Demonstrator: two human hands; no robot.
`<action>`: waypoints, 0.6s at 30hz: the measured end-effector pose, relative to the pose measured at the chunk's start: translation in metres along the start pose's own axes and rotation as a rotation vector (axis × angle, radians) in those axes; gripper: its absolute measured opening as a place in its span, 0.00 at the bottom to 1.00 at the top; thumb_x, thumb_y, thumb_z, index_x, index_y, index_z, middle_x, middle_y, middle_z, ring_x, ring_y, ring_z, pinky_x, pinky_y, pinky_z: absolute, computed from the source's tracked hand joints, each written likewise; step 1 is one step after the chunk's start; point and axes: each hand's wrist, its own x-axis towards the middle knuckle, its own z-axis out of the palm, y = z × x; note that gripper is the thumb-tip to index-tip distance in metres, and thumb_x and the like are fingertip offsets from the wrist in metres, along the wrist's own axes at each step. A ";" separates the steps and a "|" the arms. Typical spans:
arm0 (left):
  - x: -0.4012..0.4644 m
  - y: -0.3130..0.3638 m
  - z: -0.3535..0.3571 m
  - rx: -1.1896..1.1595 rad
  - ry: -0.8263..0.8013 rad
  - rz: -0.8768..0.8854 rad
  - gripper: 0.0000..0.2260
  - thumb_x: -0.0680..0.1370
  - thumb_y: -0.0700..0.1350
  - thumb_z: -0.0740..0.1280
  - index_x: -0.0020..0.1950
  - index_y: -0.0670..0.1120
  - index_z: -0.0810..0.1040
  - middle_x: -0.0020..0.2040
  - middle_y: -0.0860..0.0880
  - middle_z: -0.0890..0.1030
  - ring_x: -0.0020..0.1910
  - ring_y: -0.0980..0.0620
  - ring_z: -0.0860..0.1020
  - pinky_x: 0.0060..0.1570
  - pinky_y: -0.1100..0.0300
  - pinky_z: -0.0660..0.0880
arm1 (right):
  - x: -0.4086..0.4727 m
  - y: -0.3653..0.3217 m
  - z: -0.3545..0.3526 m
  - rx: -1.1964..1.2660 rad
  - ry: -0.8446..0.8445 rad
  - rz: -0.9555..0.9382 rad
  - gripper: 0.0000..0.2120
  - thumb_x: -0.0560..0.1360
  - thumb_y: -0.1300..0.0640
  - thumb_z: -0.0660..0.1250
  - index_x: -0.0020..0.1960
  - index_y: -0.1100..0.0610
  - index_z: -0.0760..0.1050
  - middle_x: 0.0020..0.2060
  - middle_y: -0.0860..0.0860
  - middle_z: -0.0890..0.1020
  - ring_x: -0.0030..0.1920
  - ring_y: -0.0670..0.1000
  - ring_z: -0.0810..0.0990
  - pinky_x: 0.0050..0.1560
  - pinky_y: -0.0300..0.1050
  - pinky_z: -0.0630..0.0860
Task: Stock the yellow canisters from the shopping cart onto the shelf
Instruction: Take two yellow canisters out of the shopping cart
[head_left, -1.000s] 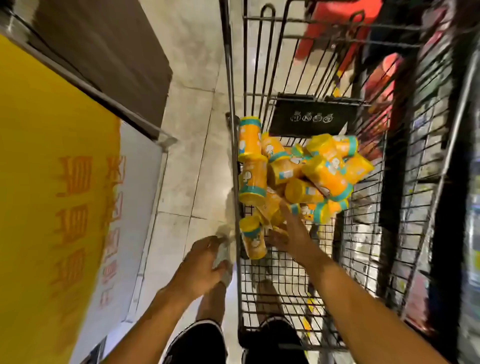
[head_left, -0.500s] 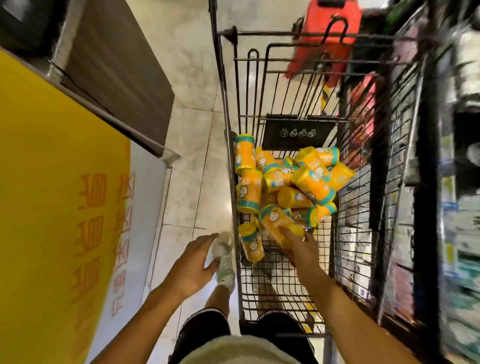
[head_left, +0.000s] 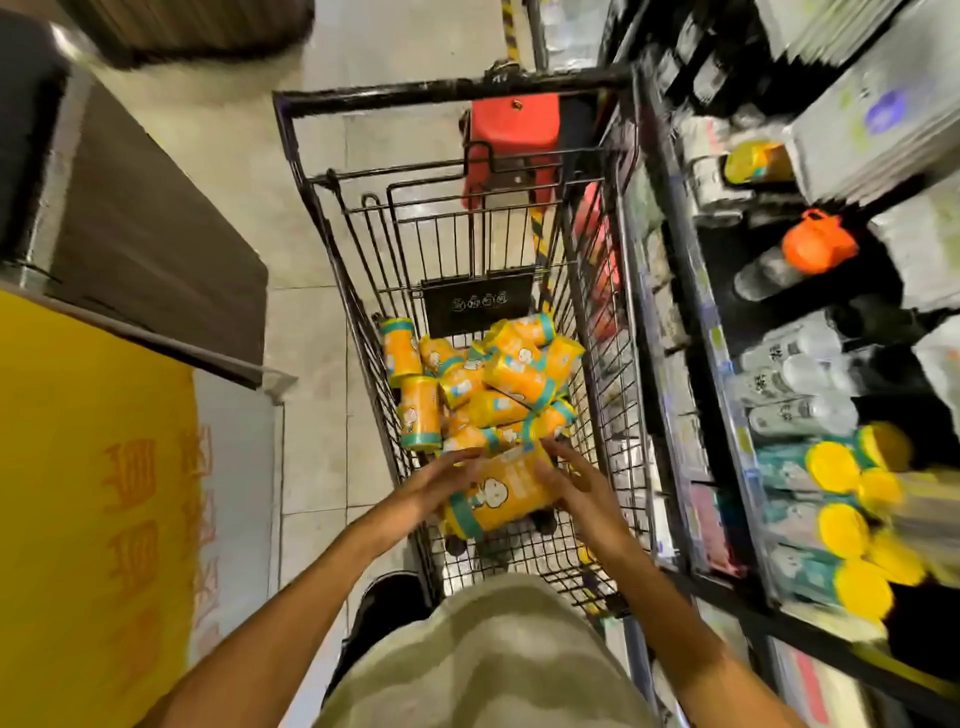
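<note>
A black wire shopping cart (head_left: 447, 96) stands in front of me with a pile of several yellow canisters (head_left: 493, 379) with teal bands at its far end. One yellow canister (head_left: 501, 493) is lifted above the cart's near end, lying tilted between my hands. My right hand (head_left: 579, 493) holds its right side. My left hand (head_left: 431, 491) touches its left side with fingers stretched out. The shelf (head_left: 727, 415) runs along the right, with several yellow-lidded canisters (head_left: 844, 530) lying on it, blurred.
A red stool (head_left: 514, 135) stands beyond the cart. An orange-capped bottle (head_left: 818, 241) and white bottles sit on the shelf. A yellow sign (head_left: 78, 493) and a brown counter (head_left: 150, 249) border the tiled aisle on the left.
My right hand has lifted a canister out of the pile toward me. My left hand came from outside the cart's left side to the canister. The view tilted up and toward the shelf.
</note>
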 end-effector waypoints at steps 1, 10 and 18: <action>0.004 0.006 0.005 0.023 -0.055 -0.036 0.17 0.79 0.50 0.66 0.68 0.51 0.76 0.63 0.52 0.81 0.63 0.53 0.79 0.58 0.59 0.77 | 0.002 -0.003 0.000 0.009 0.010 0.010 0.17 0.74 0.53 0.74 0.61 0.49 0.77 0.50 0.41 0.83 0.48 0.38 0.84 0.42 0.35 0.80; 0.039 -0.008 0.017 0.022 0.111 -0.102 0.30 0.65 0.62 0.79 0.64 0.55 0.79 0.65 0.55 0.79 0.63 0.59 0.77 0.65 0.53 0.75 | 0.061 0.007 -0.036 -0.037 0.008 0.079 0.13 0.80 0.45 0.63 0.56 0.51 0.81 0.50 0.47 0.86 0.52 0.47 0.85 0.51 0.44 0.81; 0.065 -0.043 0.027 -0.388 0.385 -0.110 0.25 0.73 0.47 0.72 0.69 0.45 0.75 0.64 0.46 0.81 0.62 0.47 0.81 0.56 0.58 0.80 | 0.193 0.053 -0.069 -0.542 0.061 -0.035 0.26 0.72 0.47 0.73 0.68 0.49 0.71 0.60 0.51 0.79 0.61 0.54 0.78 0.61 0.58 0.78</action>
